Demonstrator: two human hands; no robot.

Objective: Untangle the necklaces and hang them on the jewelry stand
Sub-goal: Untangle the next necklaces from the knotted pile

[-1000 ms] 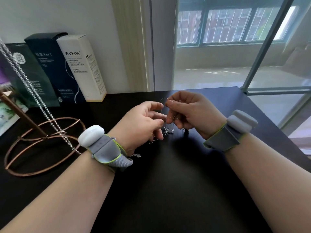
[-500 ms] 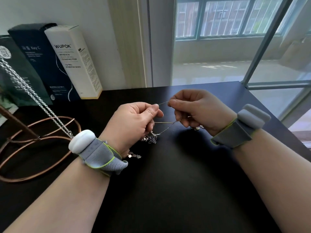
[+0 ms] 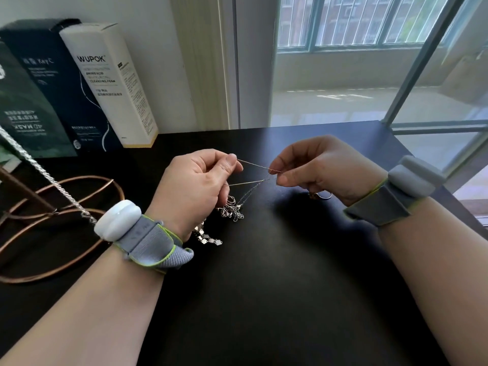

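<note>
OK, both hands are up over the table (image 3: 264, 299), working the knot. My left hand (image 3: 195, 186) is closed, thumb + index pinching the fine chain (image 3: 254, 165). A 2nd strand runs in lower, under the same fingers. My right hand (image 3: 324, 170) is closed too, thumb + index nipping the spot where both strands meet.

Key relation: the chain's long axis runs hand to hand, L to R, near level and pulled taut. It's a narrow V, wide at the left fingers, closing to a point at the right pinch. A thinner silver line drops from that point, down and back toward the left hand, into the tangle (image 3: 232, 211). So the tangle hangs just below the left fingers, well nearer left than right. Can't tell if it touches the tabletop. A diamond-link chain (image 3: 210, 237) trails out by my left wrist. A small ring (image 3: 324, 195) sits under the right palm.

The jewelry stand (image 3: 116, 186) is off beyond my left wrist, w/ one silver chain (image 3: 45, 173) already hung on it. Left hand is nearer for the hang-up, I'd say.

Vs 1 s ago: the hands were nearly touching, fingers bunched on a small loop. Half a sec ago they'd begun to part. Now there's a clear gap and the strands are longer and straighter.
</note>
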